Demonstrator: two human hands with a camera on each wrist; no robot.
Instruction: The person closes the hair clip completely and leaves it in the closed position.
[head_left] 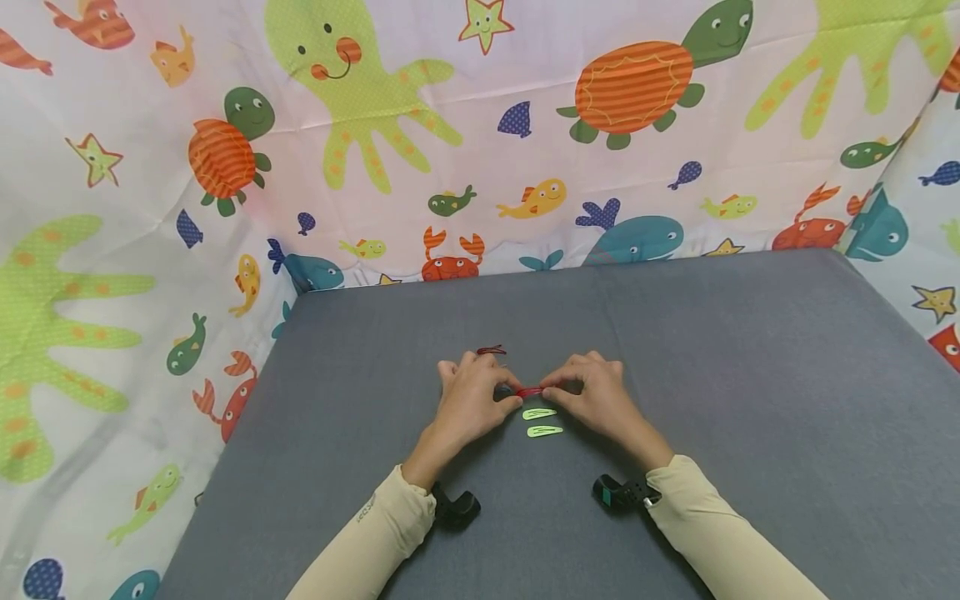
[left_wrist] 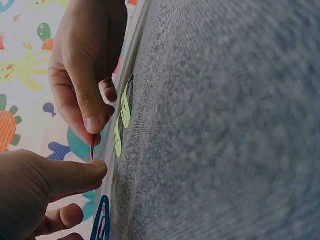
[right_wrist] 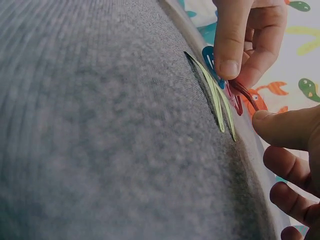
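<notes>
A small red hair clip [head_left: 529,391] is held just above the grey table [head_left: 750,400] by both hands. My left hand [head_left: 510,397] pinches its left end and my right hand [head_left: 552,388] pinches its right end. The left wrist view shows the red clip [left_wrist: 93,146] edge-on between the two thumbs. In the right wrist view the red clip [right_wrist: 246,93] runs between the fingertips. Two pale green snap clips [head_left: 539,413] [head_left: 544,431] lie flat right below the hands. They show edge-on as green clips [left_wrist: 122,117] and green clips [right_wrist: 221,106].
Another dark red clip [head_left: 491,350] lies behind my left hand. A blue clip [left_wrist: 101,223] [right_wrist: 209,55] lies on the table under the left hand. A sea-animal printed cloth [head_left: 480,125] walls in the back and sides. Wrist cameras [head_left: 457,507] [head_left: 618,492] sit under both sleeves.
</notes>
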